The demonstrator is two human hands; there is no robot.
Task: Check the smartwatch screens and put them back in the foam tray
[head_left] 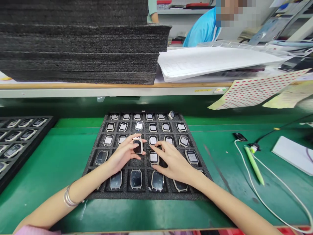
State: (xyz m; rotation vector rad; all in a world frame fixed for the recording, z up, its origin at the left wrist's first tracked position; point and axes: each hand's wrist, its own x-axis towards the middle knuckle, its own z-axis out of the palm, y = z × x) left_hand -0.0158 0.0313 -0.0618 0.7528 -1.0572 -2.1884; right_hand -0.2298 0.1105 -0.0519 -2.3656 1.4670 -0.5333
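A black foam tray (144,195) with rows of compartments lies in front of me, holding smartwatch bodies without straps. My left hand (124,151) pinches one smartwatch (138,146) above the tray, its dark screen facing up. Over the tray's right half is my right hand (172,160), with thumb and fingers apart. Its fingertips sit around another smartwatch (154,157) with a lit white screen in its compartment; whether they touch it I cannot tell. Back-row watches show lit white screens, while the front-row watches, such as one dark smartwatch (136,179), look unlit.
A second foam tray (46,125) of watches stands at the left. On the right lie a green pen (254,165), a white cable (246,173) and white paper (292,155). Stacked black foam (80,55) and papers (215,62) fill the shelf; a person in blue (201,27) is beyond.
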